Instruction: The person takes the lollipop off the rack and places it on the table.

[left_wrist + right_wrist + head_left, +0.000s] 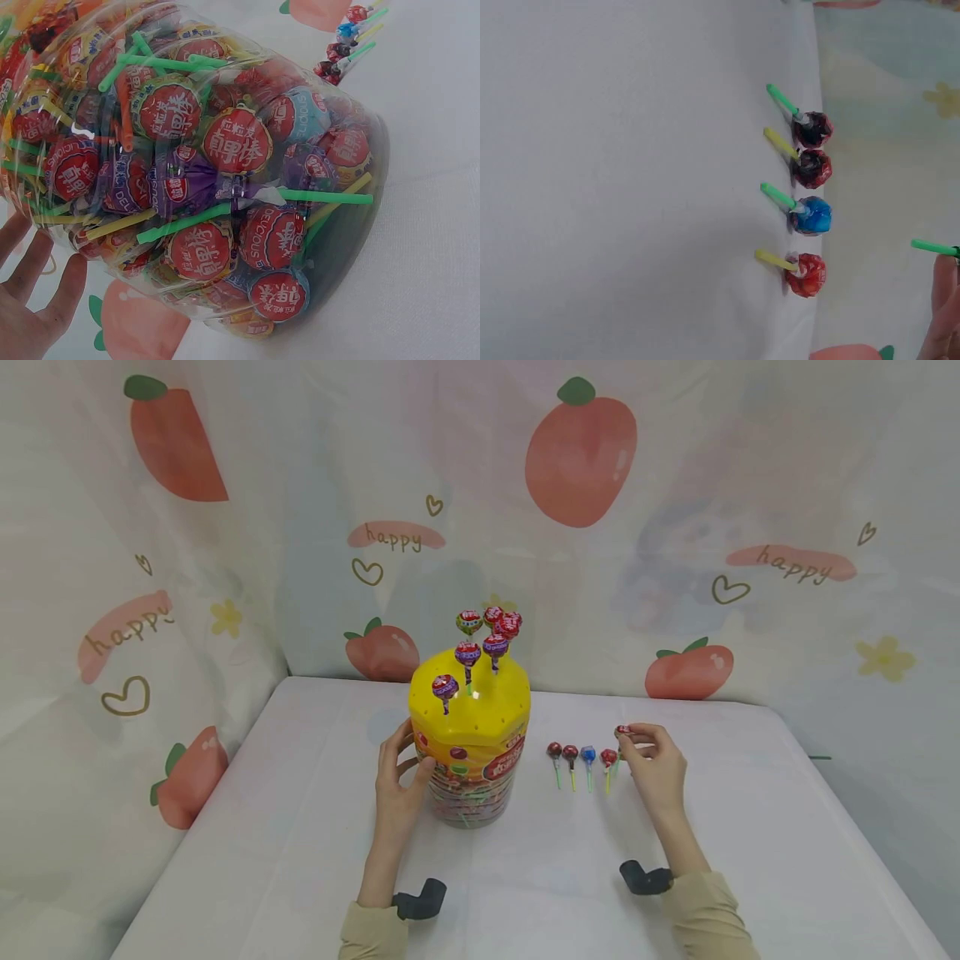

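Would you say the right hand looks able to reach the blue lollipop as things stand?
Probably yes: the right hand is near and nothing covers the blue lollipop, though that hand pinches another lollipop and may need to set it down first.

A jar [468,789] stands on the tabletop [300,827], lollipops [238,140] inside it and more lollipops [467,653] upright in its lid [498,700]. Four lollipops [588,755] lie in a row to its right; a cloth [480,452] hangs behind.
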The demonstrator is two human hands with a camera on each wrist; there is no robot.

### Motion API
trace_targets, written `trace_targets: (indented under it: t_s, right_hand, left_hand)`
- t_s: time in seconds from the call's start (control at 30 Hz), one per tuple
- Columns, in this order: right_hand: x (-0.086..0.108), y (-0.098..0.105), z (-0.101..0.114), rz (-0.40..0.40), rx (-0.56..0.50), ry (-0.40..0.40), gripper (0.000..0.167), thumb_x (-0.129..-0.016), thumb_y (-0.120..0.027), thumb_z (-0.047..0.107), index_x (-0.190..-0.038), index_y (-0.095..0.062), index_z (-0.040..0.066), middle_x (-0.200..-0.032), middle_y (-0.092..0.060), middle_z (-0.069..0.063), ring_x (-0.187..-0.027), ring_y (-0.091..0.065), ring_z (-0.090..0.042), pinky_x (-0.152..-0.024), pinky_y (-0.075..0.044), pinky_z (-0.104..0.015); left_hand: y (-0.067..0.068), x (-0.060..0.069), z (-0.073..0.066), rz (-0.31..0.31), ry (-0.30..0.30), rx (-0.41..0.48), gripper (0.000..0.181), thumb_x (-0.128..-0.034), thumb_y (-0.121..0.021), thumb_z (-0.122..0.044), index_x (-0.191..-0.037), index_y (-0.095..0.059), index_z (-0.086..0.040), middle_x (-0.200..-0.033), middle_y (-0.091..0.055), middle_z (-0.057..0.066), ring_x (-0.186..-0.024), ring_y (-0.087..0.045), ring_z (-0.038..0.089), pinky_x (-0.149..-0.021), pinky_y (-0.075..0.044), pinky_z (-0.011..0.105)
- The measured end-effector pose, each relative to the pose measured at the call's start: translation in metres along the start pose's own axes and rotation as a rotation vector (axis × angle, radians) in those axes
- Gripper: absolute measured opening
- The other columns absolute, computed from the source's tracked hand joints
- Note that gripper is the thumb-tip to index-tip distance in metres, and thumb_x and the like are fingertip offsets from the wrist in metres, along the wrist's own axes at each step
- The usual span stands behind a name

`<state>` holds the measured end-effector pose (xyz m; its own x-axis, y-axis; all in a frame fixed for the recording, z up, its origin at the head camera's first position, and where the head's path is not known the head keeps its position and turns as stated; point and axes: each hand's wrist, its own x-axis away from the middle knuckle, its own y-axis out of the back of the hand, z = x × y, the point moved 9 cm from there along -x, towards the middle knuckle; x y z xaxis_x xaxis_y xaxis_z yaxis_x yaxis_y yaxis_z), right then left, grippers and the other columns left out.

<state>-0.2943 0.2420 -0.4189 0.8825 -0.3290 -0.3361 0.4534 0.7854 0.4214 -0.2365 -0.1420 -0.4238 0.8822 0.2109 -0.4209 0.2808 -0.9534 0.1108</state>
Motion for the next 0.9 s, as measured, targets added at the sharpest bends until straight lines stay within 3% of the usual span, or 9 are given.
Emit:
trace_targets:
  t_s: [0.4,0.6,0.77,0.9]
  right_hand:
    - [-0.009,-0.004,-0.036,0.077,0.173,-0.128,0.031,-0.09,-0.065,0.024,-0.111,-0.063,0.001,-0.099,-0.068,-0.021,-0.052,-0.05,0.013,-0.052,-0.04,-0.014]
    - [-0.009,-0.008,-0.055,0.148,0.233,-0.223,0.038,-0.092,-0.062,0.032,-0.113,-0.06,0.001,-0.099,-0.067,-0.019,-0.057,-0.055,0.004,-0.054,-0.04,-0.019]
    - [-0.011,-0.011,-0.069,0.189,0.251,-0.269,0.038,-0.092,-0.062,0.031,-0.114,-0.06,0.001,-0.091,-0.066,-0.012,-0.058,-0.058,-0.003,-0.053,-0.041,-0.021]
    - [-0.014,-0.014,-0.079,0.214,0.245,-0.297,0.037,-0.091,-0.062,0.03,-0.114,-0.06,0.001,-0.085,-0.065,-0.007,-0.057,-0.061,-0.005,-0.051,-0.042,-0.021]
  left_hand:
    - [0.0,0.0,0.0,-0.003,0.001,-0.006,0.059,-0.0927,-0.062,-0.018,-0.145,-0.038,-0.027,-0.141,-0.044,0.004,-0.131,-0.042,0.02,-0.104,-0.043,0.054]
    - [0.0,0.0,0.001,0.001,0.008,0.001,0.061,-0.092,-0.062,-0.013,-0.145,-0.038,-0.027,-0.141,-0.044,0.003,-0.131,-0.042,0.017,-0.104,-0.043,0.052]
    - [0.0,-0.001,0.002,0.01,0.022,0.019,0.062,-0.0912,-0.061,-0.005,-0.146,-0.037,-0.022,-0.143,-0.043,0.007,-0.133,-0.041,0.024,-0.105,-0.042,0.054]
    - [0.001,0.0,-0.018,0.02,0.039,0.025,0.061,-0.091,-0.059,-0.001,-0.147,-0.037,-0.012,-0.143,-0.042,0.015,-0.133,-0.04,0.031,-0.106,-0.04,0.058]
